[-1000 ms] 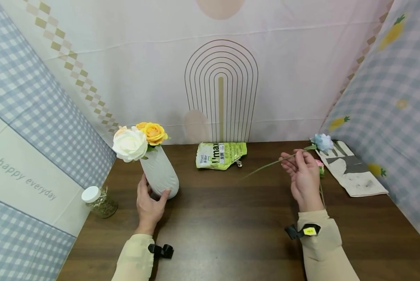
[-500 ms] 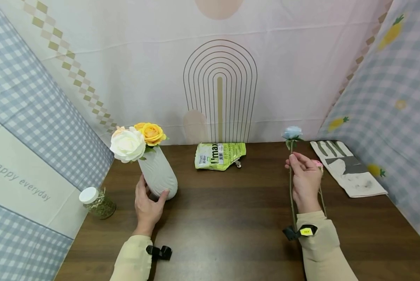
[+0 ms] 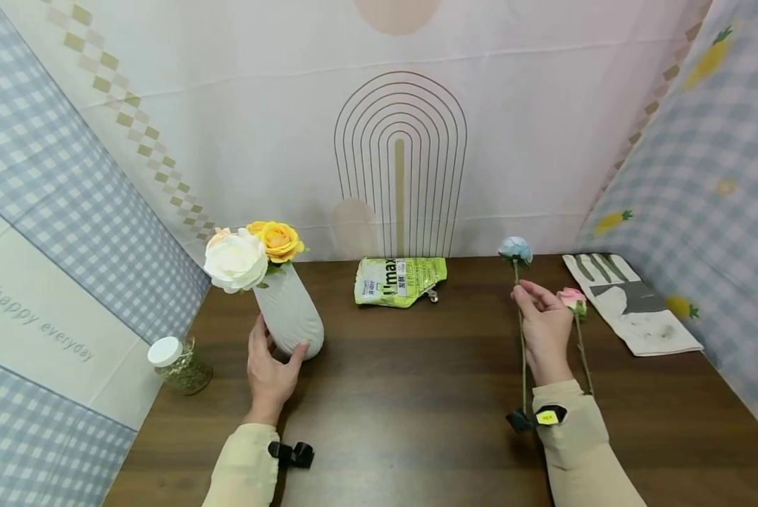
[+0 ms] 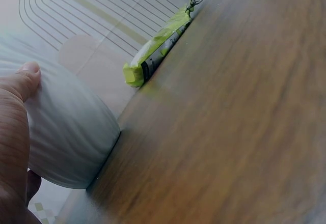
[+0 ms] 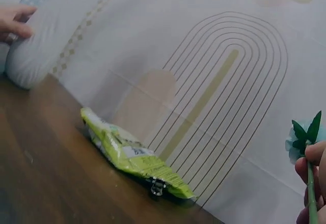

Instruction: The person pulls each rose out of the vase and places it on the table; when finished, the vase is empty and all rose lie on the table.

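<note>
A pale ribbed vase stands at the left of the table, with white and yellow artificial flowers in its mouth. My left hand holds it low down, thumb on the near right side and fingers round the left; part of the fingers is hidden behind it. At the right, my right hand pinches the stem of a blue artificial flower just below the bloom. That stem hangs down past the wrist. Beside this hand a pink artificial rose lies on the table, its stem partly behind the sleeve.
A green pouch with a metal clip lies at the back middle. A glass jar with a white lid is at the left, left of the vase. A grey-and-white cloth lies at the far right. Fabric walls enclose the table.
The blue flower has swung from lying slantwise to upright, stem down, and shifted left. My right hand has turned and moved slightly left, uncovering the pink rose. The left hand and vase stay put.
</note>
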{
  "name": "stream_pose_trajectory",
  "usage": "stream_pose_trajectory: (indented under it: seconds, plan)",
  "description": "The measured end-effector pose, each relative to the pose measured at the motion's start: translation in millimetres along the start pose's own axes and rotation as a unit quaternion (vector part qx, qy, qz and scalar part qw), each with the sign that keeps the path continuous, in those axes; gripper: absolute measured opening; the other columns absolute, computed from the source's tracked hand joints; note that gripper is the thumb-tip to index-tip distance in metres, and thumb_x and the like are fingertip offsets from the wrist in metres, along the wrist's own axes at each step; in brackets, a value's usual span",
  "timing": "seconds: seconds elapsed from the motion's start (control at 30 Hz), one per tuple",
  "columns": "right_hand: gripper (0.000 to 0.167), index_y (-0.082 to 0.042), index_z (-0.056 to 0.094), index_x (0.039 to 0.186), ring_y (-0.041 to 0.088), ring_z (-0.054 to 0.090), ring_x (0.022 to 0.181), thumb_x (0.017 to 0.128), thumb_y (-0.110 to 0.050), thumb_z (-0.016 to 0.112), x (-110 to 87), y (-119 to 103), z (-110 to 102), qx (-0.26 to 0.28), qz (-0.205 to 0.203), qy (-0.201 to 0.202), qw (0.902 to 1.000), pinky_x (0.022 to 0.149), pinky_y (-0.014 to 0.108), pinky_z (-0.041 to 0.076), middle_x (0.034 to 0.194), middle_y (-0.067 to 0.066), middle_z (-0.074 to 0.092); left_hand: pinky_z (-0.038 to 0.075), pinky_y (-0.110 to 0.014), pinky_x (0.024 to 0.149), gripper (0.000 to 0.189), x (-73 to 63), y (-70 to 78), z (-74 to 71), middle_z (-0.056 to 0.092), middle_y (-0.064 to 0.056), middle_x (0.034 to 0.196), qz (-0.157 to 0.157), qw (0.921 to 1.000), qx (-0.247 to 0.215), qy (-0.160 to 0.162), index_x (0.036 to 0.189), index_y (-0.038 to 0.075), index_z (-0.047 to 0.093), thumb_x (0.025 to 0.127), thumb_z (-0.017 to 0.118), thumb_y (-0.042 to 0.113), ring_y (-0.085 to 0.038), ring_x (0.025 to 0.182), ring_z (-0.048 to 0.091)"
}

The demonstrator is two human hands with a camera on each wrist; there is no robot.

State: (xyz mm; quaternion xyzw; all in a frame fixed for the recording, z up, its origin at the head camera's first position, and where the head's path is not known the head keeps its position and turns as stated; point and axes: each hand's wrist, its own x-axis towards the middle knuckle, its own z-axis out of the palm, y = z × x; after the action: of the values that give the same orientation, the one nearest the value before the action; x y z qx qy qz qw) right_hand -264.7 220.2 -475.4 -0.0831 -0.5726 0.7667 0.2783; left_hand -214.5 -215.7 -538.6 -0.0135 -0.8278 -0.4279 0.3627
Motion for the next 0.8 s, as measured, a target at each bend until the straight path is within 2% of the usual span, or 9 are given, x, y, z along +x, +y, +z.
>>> stream_pose_trajectory:
  seconds: [0.07,0.17,0.33,0.53,0.7,0.8]
  plan:
    - [0.025,0.011,0.068,0.104,0.010,0.067,0.073,0.084,-0.002,0.073,-0.6,-0.6,-2.2,-0.022,0.008,-0.008,0.9997,0.071,0.017,0.051,0.079,0.006,0.072,0.048,-0.048,0.089,0.096,-0.2,-0.4,1.2,0.042,-0.017,0.141,0.001,1.0000,0.000,-0.002,0.152,0.013,0.029,0.073,0.084,0.021,-0.033,0.118,0.053]
    - [0.025,0.007,0.070,0.105,0.007,0.064,0.075,0.084,-0.007,0.074,-0.5,-4.1,-9.4,-0.102,0.003,-0.023,0.9945,0.067,0.015,0.049,0.078,-0.002,0.071,0.049,-0.049,0.088,0.097,-0.2,-0.2,1.8,0.043,-0.018,0.140,0.006,1.0000,-0.004,0.002,0.151,0.012,0.030,0.072,0.085,0.020,-0.034,0.116,0.054]
    - [0.029,-0.001,0.073,0.105,0.007,0.058,0.076,0.082,-0.018,0.077,3.7,-9.3,-30.2,-0.242,-0.009,-0.046,0.9690,0.059,0.015,0.045,0.079,-0.008,0.066,0.049,-0.051,0.086,0.096,-0.1,0.3,0.9,0.043,-0.020,0.139,0.015,0.9998,-0.007,0.007,0.151,0.010,0.030,0.072,0.084,0.018,-0.036,0.115,0.054]
    - [0.030,0.000,0.074,0.103,0.007,0.055,0.074,0.083,-0.022,0.077,10.7,-5.9,-56.4,-0.308,-0.033,-0.073,0.9482,0.055,0.015,0.044,0.077,-0.008,0.066,0.049,-0.051,0.087,0.096,-0.6,0.3,-0.1,0.042,-0.019,0.140,0.011,0.9999,-0.006,0.004,0.151,0.010,0.030,0.073,0.084,0.019,-0.036,0.115,0.054]
    - [0.034,-0.002,0.074,0.104,0.005,0.053,0.074,0.084,-0.029,0.075,14.4,-0.1,-74.2,-0.366,-0.030,-0.090,0.9258,0.055,0.015,0.044,0.079,-0.014,0.065,0.049,-0.051,0.085,0.095,-1.4,-0.9,0.2,0.043,-0.020,0.139,0.012,0.9999,-0.005,0.004,0.151,0.010,0.030,0.073,0.084,0.019,-0.037,0.112,0.056]
    - [0.033,-0.004,0.074,0.103,0.005,0.053,0.071,0.084,-0.030,0.075,16.4,2.0,-82.9,-0.394,-0.041,-0.105,0.9123,0.053,0.016,0.043,0.077,-0.013,0.065,0.049,-0.051,0.085,0.095,-1.4,-1.4,0.7,0.043,-0.020,0.139,0.015,0.9999,-0.004,0.006,0.151,0.010,0.030,0.073,0.084,0.019,-0.037,0.112,0.056]
